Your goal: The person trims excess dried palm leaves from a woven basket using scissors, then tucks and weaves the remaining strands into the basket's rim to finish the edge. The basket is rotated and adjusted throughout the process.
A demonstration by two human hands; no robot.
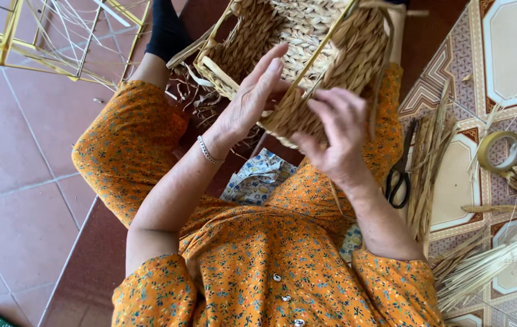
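The woven basket point(307, 54) is half made: thick twisted strands of dry tan fibre wrap a thin yellow metal frame, and loose strand ends hang from its lower edge. It rests on the knees of the person, who wears an orange flowered dress, and it is tilted toward the camera.

The left hand point(252, 97) lies against the near side of the basket with the fingers almost straight and spread; the palm presses the weave and closes on nothing. The right hand point(337, 133) is just below the lower right corner of the basket, fingers curled, and it seems to pinch a strand end there (the fingertips are partly hidden, so I cannot be sure).

To the right of the basket, on the patterned tile floor, black-handled scissors point(399, 175) lie beside a bundle of flat dry reeds point(431, 157). Further right of the basket is a round roll of tan tape point(500, 151), and below it a sheaf of pale thin straw point(494, 260). To the left of the basket stands an empty yellow wire frame point(46, 36).
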